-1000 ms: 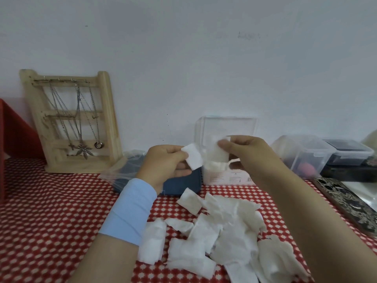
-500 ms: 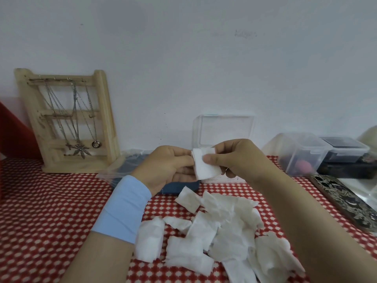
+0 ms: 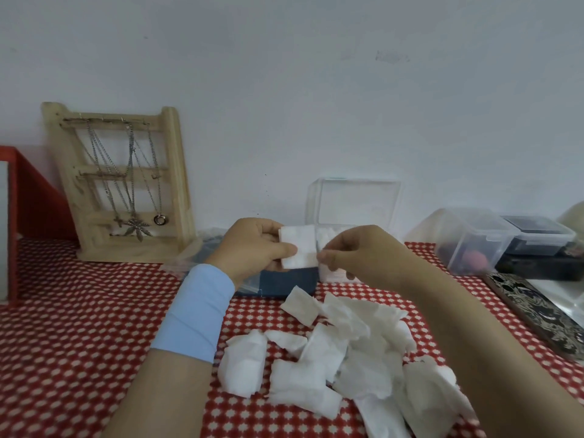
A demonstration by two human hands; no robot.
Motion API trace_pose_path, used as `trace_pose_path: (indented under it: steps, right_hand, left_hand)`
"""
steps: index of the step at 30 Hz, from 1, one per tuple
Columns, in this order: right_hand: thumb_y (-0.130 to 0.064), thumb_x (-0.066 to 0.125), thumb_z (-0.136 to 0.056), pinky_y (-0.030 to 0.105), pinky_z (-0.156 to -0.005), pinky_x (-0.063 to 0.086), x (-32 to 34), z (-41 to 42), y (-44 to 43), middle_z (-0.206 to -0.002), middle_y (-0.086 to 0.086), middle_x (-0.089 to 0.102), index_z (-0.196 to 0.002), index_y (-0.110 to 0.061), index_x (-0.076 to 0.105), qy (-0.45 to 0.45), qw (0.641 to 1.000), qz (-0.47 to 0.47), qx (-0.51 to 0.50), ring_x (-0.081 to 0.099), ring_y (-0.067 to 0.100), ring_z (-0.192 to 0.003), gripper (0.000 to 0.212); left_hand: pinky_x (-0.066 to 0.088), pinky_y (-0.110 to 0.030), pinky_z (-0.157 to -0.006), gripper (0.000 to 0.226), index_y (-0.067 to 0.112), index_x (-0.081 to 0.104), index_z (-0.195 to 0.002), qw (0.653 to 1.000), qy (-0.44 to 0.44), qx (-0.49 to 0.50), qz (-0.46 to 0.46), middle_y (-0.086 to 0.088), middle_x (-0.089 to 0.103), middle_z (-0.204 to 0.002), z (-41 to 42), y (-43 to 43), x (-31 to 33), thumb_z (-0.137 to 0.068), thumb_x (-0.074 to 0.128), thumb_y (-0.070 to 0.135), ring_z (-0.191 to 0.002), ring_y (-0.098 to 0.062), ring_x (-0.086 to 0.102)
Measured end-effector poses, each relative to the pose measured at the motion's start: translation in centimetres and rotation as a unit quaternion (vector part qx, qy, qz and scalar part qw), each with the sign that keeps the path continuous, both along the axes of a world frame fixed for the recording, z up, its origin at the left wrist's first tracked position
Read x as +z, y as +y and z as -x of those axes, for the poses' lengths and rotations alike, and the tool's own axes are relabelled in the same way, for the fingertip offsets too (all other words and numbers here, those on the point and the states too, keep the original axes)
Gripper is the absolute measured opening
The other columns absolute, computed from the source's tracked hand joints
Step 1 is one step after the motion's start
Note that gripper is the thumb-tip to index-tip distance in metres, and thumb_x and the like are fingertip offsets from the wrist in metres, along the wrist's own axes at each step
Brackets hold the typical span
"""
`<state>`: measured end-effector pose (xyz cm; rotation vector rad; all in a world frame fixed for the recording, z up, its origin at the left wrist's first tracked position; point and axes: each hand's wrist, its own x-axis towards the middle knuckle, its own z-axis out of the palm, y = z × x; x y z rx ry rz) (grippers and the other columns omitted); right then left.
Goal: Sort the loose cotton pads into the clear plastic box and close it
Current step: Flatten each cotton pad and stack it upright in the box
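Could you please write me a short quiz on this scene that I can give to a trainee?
1. True or false: the lid of the clear box stands open.
2. Where is the necklace stand? A: at the far left, leaning against the wall. B: inside the clear box. C: lying flat at the near right.
3. How many hands hold the single cotton pad above the loose pile?

Key
1. True.
2. A.
3. Two: the left hand grips one side and the right hand pinches the other edge.
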<state>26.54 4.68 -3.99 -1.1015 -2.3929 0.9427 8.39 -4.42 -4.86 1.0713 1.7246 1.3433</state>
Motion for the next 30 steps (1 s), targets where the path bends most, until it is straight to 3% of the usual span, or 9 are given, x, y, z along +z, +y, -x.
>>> trace_pose_path:
  steps: [4,7,9,13,17,19,21,26,30]
  right_hand:
    - [-0.028,0.075,-0.087,0.020,-0.066,0.053,-0.1,2.9,0.8,-0.085,-0.002,0.072,-0.089,-0.018,0.075,-0.179,0.980,-0.084,0.016,0.065,0.012,-0.071,0.010]
    - [-0.046,0.077,-0.084,0.026,-0.073,0.054,-0.7,5.5,0.2,-0.086,0.001,0.067,-0.093,-0.018,0.065,-0.360,0.927,-0.080,0.062,0.064,0.016,-0.074,0.032]
    - [-0.057,0.077,-0.078,0.030,-0.076,0.054,-1.3,6.7,-0.3,-0.083,-0.002,0.068,-0.091,-0.018,0.065,-0.404,0.908,-0.090,0.069,0.065,0.017,-0.075,0.042]
    - [-0.052,0.078,-0.080,0.032,-0.076,0.052,-2.1,7.0,-0.6,-0.073,-0.003,0.058,-0.070,-0.019,0.053,-0.404,0.899,-0.162,0.058,0.063,0.019,-0.079,0.043]
    - [-0.044,0.076,-0.084,0.032,-0.084,0.056,-1.4,5.8,-0.1,-0.083,-0.001,0.065,-0.082,-0.014,0.069,-0.324,0.937,-0.120,0.059,0.066,0.018,-0.085,0.031]
    - [-0.037,0.076,-0.087,0.023,-0.072,0.052,0.4,4.3,0.0,-0.081,-0.004,0.070,-0.095,-0.016,0.077,-0.213,0.974,-0.069,0.032,0.066,0.011,-0.074,0.022]
    - [-0.030,0.075,-0.088,0.018,-0.058,0.043,2.2,2.4,0.2,-0.065,-0.004,0.069,-0.091,-0.020,0.077,-0.086,0.996,-0.013,0.006,0.059,0.008,-0.056,0.011]
    - [-0.024,0.079,-0.087,0.021,-0.045,0.035,2.7,-0.3,-0.2,-0.064,-0.005,0.067,-0.087,-0.012,0.077,0.160,0.980,0.113,-0.039,0.050,0.011,-0.049,0.013]
    - [-0.027,0.080,-0.085,0.021,-0.044,0.034,1.5,0.0,-0.4,-0.064,-0.005,0.068,-0.084,-0.011,0.078,0.202,0.968,0.141,-0.055,0.047,0.011,-0.047,0.015]
  left_hand:
    - [0.061,-0.022,-0.060,0.016,0.018,0.064,-0.088,0.997,0.015,0.073,-0.025,-0.006,0.069,-0.107,1.5,-0.4,-0.2,-0.094,0.066,0.003,-0.097,-0.021,0.069]
    - [0.060,-0.022,-0.058,0.016,0.018,0.064,-0.084,0.995,-0.001,0.093,-0.040,-0.007,0.069,-0.105,1.8,-0.5,-0.3,-0.098,0.062,0.012,-0.092,-0.020,0.070]
    - [0.061,-0.023,-0.059,0.016,0.018,0.065,-0.083,0.994,-0.009,0.096,-0.041,-0.009,0.069,-0.106,2.0,-0.5,-0.4,-0.098,0.062,0.014,-0.092,-0.021,0.070]
    - [0.063,-0.028,-0.063,0.017,0.018,0.065,-0.082,0.994,-0.031,0.094,-0.040,-0.008,0.069,-0.103,1.9,-0.2,-0.6,-0.097,0.063,0.012,-0.092,-0.022,0.071]
    - [0.063,-0.030,-0.066,0.015,0.015,0.067,-0.082,0.991,-0.045,0.117,-0.042,-0.010,0.071,-0.104,2.0,0.1,-1.1,-0.096,0.064,0.010,-0.093,-0.024,0.072]
    - [0.063,-0.028,-0.064,0.013,0.013,0.067,-0.083,0.988,-0.059,0.133,-0.047,-0.012,0.072,-0.104,2.0,0.2,-1.3,-0.095,0.065,0.009,-0.092,-0.024,0.072]
    - [0.062,-0.025,-0.062,0.006,0.012,0.067,-0.090,0.984,-0.082,0.148,-0.061,-0.012,0.073,-0.104,2.1,0.2,-1.4,-0.095,0.065,0.009,-0.092,-0.024,0.073]
    - [0.062,-0.026,-0.065,0.018,0.003,0.069,-0.111,0.978,-0.138,0.131,-0.082,-0.013,0.074,-0.105,1.5,0.4,-1.5,-0.095,0.067,0.010,-0.092,-0.024,0.074]
    - [0.062,-0.030,-0.068,0.019,0.001,0.072,-0.109,0.977,-0.196,0.047,-0.075,-0.013,0.077,-0.101,-0.6,0.9,-1.1,-0.095,0.067,0.012,-0.090,-0.024,0.076]
